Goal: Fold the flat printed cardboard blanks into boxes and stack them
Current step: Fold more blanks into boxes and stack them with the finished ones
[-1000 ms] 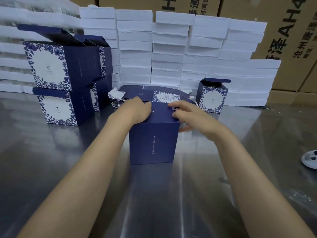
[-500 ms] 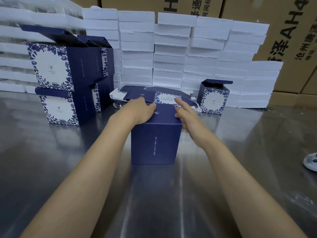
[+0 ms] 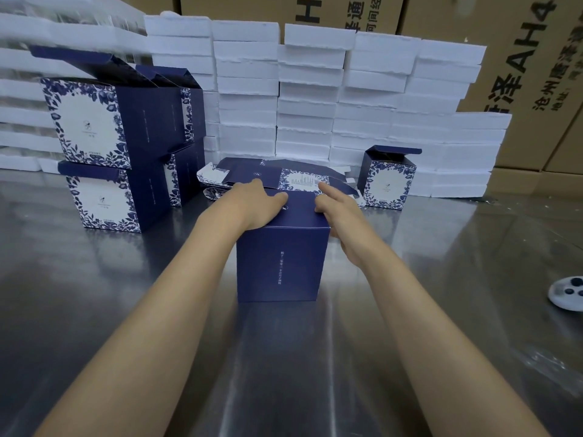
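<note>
A dark blue folded box (image 3: 280, 263) stands on the steel table (image 3: 94, 294) in the middle. My left hand (image 3: 252, 203) lies flat on its top panel, fingers pressing down. My right hand (image 3: 334, 205) is at the box's top right edge, index finger stretched forward, the other fingers curled at the edge. Behind the box lies a pile of flat printed blanks (image 3: 277, 176). At the left stands a stack of finished blue floral boxes (image 3: 110, 140), lids open. One small folded box (image 3: 389, 179) with its lid up stands at the right.
White foam slabs (image 3: 315, 99) are stacked in a wall along the back, with brown cartons (image 3: 520, 58) behind them. A white round object (image 3: 566, 293) lies at the table's right edge.
My right hand has slid from the front right corner of the box top to its right edge, with the index finger now stretched out. My left hand stays pressed on the top.
</note>
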